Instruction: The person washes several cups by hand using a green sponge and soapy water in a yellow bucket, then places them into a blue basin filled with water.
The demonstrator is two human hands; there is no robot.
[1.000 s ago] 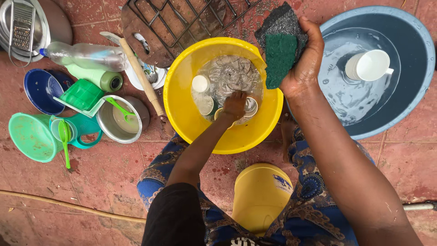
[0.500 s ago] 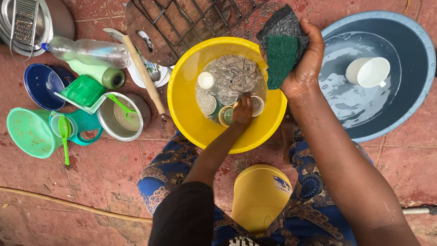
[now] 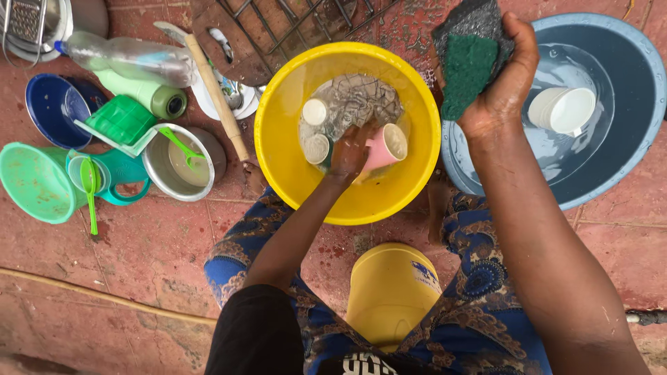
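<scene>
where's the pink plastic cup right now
In the head view, the pink plastic cup is gripped by the left hand inside the round yellow plastic basin at centre, tilted above the soapy water, right of two small white cups.

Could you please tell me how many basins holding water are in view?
2: the yellow basin in the middle, where the left hand grips a pink cup, and the blue basin at right, beside the right hand holding a sponge.

Clear plastic bottle (image 3: 132, 61) lying on its side at upper left, blue cap toward the edge, no label showing. Just below, pale green bottle (image 3: 142, 95) on its side, open mouth rightward. Yellow container (image 3: 389, 292) at lower centre, small blue printed mark near its upper right.
</scene>
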